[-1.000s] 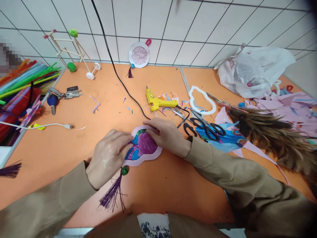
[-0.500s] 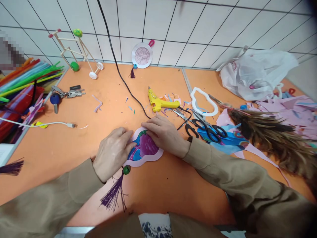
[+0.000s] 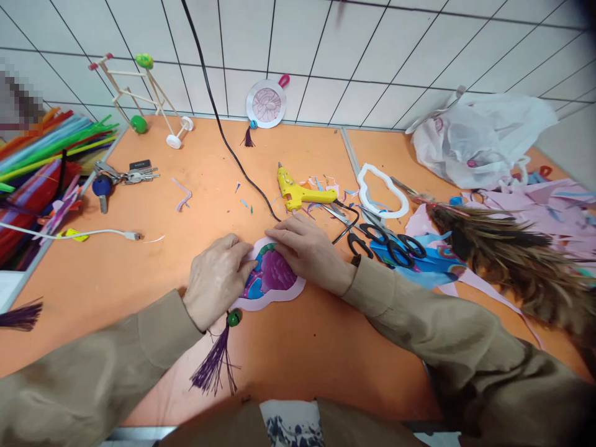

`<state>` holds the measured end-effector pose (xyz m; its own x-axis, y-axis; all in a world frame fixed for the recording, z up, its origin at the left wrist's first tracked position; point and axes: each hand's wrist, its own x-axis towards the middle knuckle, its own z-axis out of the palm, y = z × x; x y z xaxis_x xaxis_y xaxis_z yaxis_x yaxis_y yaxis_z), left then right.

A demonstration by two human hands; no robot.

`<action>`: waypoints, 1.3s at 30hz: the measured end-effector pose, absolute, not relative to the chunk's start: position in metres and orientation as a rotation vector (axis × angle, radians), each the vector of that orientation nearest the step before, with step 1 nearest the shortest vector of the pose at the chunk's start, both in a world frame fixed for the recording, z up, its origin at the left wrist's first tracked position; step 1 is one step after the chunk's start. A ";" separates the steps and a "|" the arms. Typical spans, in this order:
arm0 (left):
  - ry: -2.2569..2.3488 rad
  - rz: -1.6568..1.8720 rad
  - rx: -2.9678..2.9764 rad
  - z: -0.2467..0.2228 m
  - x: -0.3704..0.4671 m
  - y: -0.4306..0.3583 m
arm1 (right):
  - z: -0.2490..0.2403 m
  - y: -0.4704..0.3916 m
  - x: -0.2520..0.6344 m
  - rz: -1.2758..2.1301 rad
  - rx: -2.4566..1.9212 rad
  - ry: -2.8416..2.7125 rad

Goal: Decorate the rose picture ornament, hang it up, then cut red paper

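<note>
Head view shows the left hand (image 3: 216,279) with bent fingers and thumb on the nine o'clock side of a pink-edged, wavy card with a purple flower on blue (image 3: 278,273), lying on the orange tabletop (image 3: 298,372). The right hand (image 3: 319,254), fingers together, grips its one o'clock edge. From the card, a green round bell (image 3: 234,318) and purple thread tassel (image 3: 216,366) lie toward seven, a yellow glue gun (image 3: 310,195) toward one.
</note>
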<state>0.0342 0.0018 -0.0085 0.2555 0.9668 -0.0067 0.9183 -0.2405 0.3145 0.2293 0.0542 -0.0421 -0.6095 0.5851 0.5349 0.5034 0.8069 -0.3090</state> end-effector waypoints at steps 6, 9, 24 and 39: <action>1.741 0.313 2.222 -0.008 0.034 0.004 | -0.032 0.041 0.235 0.360 -0.864 -2.344; 1.712 0.329 2.211 -0.008 0.033 0.005 | -0.029 0.034 0.234 0.422 -0.739 -2.469; 1.742 0.246 2.295 -0.005 0.036 0.008 | -0.028 0.031 0.230 0.138 -0.643 -2.669; 1.768 0.347 2.291 -0.011 0.040 0.011 | -0.030 0.028 0.230 0.072 -0.643 -2.720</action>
